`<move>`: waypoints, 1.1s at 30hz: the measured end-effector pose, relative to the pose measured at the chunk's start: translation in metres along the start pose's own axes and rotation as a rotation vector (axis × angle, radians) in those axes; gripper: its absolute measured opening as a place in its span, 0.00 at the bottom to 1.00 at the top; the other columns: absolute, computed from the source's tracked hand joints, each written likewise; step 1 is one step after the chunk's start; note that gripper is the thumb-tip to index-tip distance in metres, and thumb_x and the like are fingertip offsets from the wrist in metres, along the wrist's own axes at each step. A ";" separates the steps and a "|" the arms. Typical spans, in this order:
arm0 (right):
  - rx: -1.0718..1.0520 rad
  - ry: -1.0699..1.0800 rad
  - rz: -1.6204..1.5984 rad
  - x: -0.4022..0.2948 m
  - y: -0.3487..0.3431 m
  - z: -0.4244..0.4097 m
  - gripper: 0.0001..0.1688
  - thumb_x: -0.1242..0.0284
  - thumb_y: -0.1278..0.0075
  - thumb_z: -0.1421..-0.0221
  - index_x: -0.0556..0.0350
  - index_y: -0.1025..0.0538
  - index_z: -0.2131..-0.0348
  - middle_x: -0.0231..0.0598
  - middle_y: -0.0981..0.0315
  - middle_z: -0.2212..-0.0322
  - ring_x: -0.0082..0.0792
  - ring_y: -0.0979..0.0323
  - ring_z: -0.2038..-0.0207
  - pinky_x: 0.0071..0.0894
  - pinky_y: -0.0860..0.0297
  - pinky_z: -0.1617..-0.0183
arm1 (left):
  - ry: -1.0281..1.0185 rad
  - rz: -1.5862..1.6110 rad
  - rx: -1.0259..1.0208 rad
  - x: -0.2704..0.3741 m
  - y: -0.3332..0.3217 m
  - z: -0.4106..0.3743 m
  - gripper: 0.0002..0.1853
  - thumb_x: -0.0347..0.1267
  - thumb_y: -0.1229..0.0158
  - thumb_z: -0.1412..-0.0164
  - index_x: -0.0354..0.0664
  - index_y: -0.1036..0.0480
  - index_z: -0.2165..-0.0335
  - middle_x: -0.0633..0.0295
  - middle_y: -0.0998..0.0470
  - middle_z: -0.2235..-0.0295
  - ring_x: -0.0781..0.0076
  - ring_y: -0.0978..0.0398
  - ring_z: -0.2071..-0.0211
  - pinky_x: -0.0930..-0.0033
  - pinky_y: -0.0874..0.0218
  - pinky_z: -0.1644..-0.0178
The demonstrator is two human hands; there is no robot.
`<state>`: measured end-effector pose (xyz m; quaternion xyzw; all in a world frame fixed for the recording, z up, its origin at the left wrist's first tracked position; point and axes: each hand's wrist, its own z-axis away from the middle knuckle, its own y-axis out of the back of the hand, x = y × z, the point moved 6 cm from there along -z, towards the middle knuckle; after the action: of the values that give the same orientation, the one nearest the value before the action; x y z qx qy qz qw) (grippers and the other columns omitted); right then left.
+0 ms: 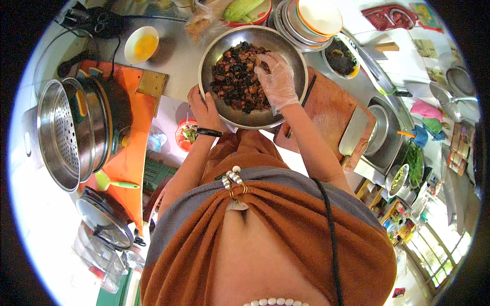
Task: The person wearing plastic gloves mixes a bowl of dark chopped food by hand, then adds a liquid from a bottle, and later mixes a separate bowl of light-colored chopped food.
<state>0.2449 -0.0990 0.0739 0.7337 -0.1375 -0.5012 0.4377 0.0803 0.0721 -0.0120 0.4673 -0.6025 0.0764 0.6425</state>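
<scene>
A wide stainless steel bowl [285,42] is in front of me at the counter's edge. In it lies a loose mixture of dark, chopped pieces and brown, diced bits [239,76]. My right hand [277,82], in a clear plastic glove, reaches into the bowl's right side with its fingers curled at the mixture. Whether they hold any of it is hidden. My bare left hand [204,111] grips the bowl's left rim, thumb at the edge. A dark band sits on that wrist.
Right of the bowl, a wooden chopping board [325,99] bears a cleaver [354,130] and a dark stick [309,90]. Stacked dishes [321,17] and a bowl of dark food [338,57] stand behind. Left are a bowl of yellow liquid [141,45] and a steamer pot [65,130].
</scene>
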 end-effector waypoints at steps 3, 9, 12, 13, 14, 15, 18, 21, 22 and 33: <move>-0.092 -0.185 0.012 0.032 -0.029 0.007 0.27 0.66 0.47 0.50 0.57 0.29 0.51 0.55 0.34 0.51 0.55 0.39 0.46 0.45 0.43 0.40 | 0.039 -0.019 -0.042 -0.001 -0.006 -0.002 0.19 0.30 0.54 0.39 0.30 0.38 0.52 0.41 0.36 0.53 0.44 0.38 0.51 0.52 0.47 0.46; 0.073 0.010 -0.070 0.000 -0.007 0.020 0.26 0.71 0.45 0.54 0.56 0.28 0.53 0.56 0.33 0.53 0.56 0.37 0.47 0.46 0.39 0.43 | 0.009 -0.085 -0.058 0.004 0.000 -0.006 0.18 0.28 0.53 0.42 0.29 0.36 0.55 0.43 0.33 0.58 0.44 0.35 0.56 0.54 0.44 0.50; 0.030 -0.049 -0.162 0.007 -0.016 0.027 0.24 0.72 0.46 0.53 0.56 0.28 0.54 0.53 0.34 0.52 0.54 0.36 0.49 0.47 0.38 0.44 | 0.008 -0.102 -0.065 0.005 0.004 -0.009 0.17 0.28 0.52 0.42 0.30 0.34 0.54 0.43 0.33 0.58 0.45 0.35 0.55 0.54 0.44 0.50; 0.031 -0.002 -0.201 0.001 -0.011 0.024 0.24 0.72 0.46 0.52 0.56 0.28 0.54 0.53 0.34 0.52 0.55 0.36 0.49 0.47 0.38 0.44 | -0.002 -0.111 -0.050 0.004 0.007 -0.011 0.17 0.28 0.52 0.42 0.30 0.34 0.54 0.43 0.33 0.57 0.45 0.35 0.55 0.54 0.44 0.50; 0.033 0.045 -0.240 -0.005 -0.007 0.021 0.24 0.71 0.46 0.52 0.56 0.28 0.54 0.54 0.34 0.52 0.55 0.36 0.49 0.47 0.38 0.44 | -0.011 -0.119 -0.035 0.003 0.008 -0.014 0.17 0.28 0.52 0.42 0.30 0.34 0.54 0.44 0.33 0.57 0.46 0.35 0.55 0.54 0.44 0.49; 0.040 0.087 -0.268 -0.006 -0.001 0.020 0.24 0.71 0.46 0.52 0.56 0.28 0.54 0.54 0.34 0.52 0.55 0.36 0.49 0.47 0.39 0.44 | -0.023 -0.118 -0.028 0.005 0.007 -0.017 0.17 0.28 0.52 0.42 0.30 0.34 0.54 0.44 0.33 0.57 0.46 0.35 0.55 0.55 0.44 0.49; -0.008 -0.022 -0.243 0.010 -0.027 0.029 0.23 0.65 0.49 0.47 0.57 0.29 0.53 0.55 0.35 0.51 0.56 0.37 0.48 0.45 0.39 0.44 | -0.021 -0.136 -0.025 0.002 0.012 -0.018 0.18 0.28 0.52 0.41 0.30 0.35 0.52 0.44 0.33 0.56 0.47 0.35 0.54 0.54 0.44 0.48; -0.089 -0.031 -0.451 0.008 -0.026 0.026 0.25 0.60 0.54 0.43 0.56 0.30 0.50 0.56 0.36 0.49 0.54 0.37 0.47 0.42 0.38 0.45 | 0.047 -0.081 -0.008 0.001 0.009 -0.015 0.20 0.31 0.53 0.38 0.30 0.37 0.50 0.44 0.33 0.55 0.48 0.35 0.52 0.56 0.45 0.46; -0.113 -0.015 -0.527 0.005 -0.024 0.025 0.26 0.59 0.55 0.42 0.55 0.30 0.50 0.57 0.36 0.49 0.53 0.37 0.46 0.41 0.37 0.45 | 0.065 -0.061 0.005 -0.001 0.009 -0.013 0.21 0.31 0.54 0.38 0.30 0.37 0.49 0.44 0.33 0.54 0.49 0.36 0.52 0.56 0.46 0.46; -0.320 -0.626 -1.894 0.032 -0.032 0.041 0.44 0.42 0.65 0.41 0.61 0.38 0.43 0.50 0.38 0.47 0.43 0.37 0.47 0.44 0.38 0.42 | 0.086 0.081 0.069 -0.007 0.009 0.010 0.23 0.36 0.61 0.33 0.30 0.40 0.46 0.46 0.36 0.49 0.54 0.37 0.48 0.60 0.49 0.42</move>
<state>0.2171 -0.1214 0.0250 0.3093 0.4618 -0.8250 -0.1028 0.0654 0.0737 -0.0143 0.4608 -0.5898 0.1432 0.6475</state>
